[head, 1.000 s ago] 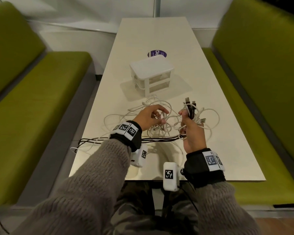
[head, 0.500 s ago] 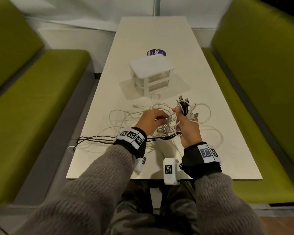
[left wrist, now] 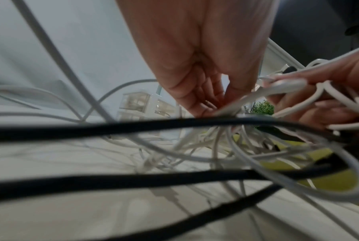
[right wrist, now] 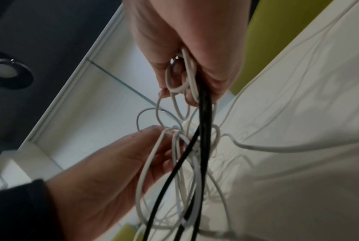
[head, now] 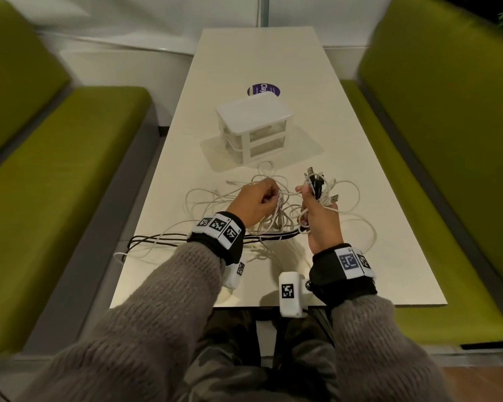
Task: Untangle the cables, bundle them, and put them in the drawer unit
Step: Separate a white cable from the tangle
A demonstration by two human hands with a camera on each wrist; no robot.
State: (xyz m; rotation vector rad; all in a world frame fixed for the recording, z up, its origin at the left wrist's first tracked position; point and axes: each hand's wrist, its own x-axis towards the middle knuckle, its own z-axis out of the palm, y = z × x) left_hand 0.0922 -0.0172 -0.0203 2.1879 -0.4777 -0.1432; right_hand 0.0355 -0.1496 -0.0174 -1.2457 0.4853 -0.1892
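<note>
A: Right hand (head: 321, 219) first?
B: Raised above the desk (head: 360, 256), fist closed round a bunch of cable ends, black cables (head: 315, 184) and white cables (head: 276, 216) together, plugs sticking up out of the top of the fist. Right wrist view shows the same: white loops and black strands run through the curled fingers (right wrist: 213, 84).

A: Left hand (head: 253, 203)?
B: Just left of the right one, near but not touching. Fingers curled, pinching white strands from the tangle. In the left wrist view the fingertips (left wrist: 203, 104) close on a white cable; I can't tell which strand.

A: Where's the tangle sitting?
B: Between and under both hands. White loops spread on the desk left, right and toward the far side of the hands. The black cables run from the right fist down under the left wrist and off to the left, near the desk's left edge.

A: Drawer unit (head: 253, 126)?
B: White, two drawers, mid-desk, beyond the hands and apart from them. Both drawers look closed. One white loop reaches close to its base; I can't tell if it touches.

A: Anything else?
B: Purple round sticker (head: 263, 89) behind the unit, partly hidden. Green benches (head: 70, 169) on both sides of the desk. Grey knit sleeves (head: 163, 314), marker bands on both wrists.
</note>
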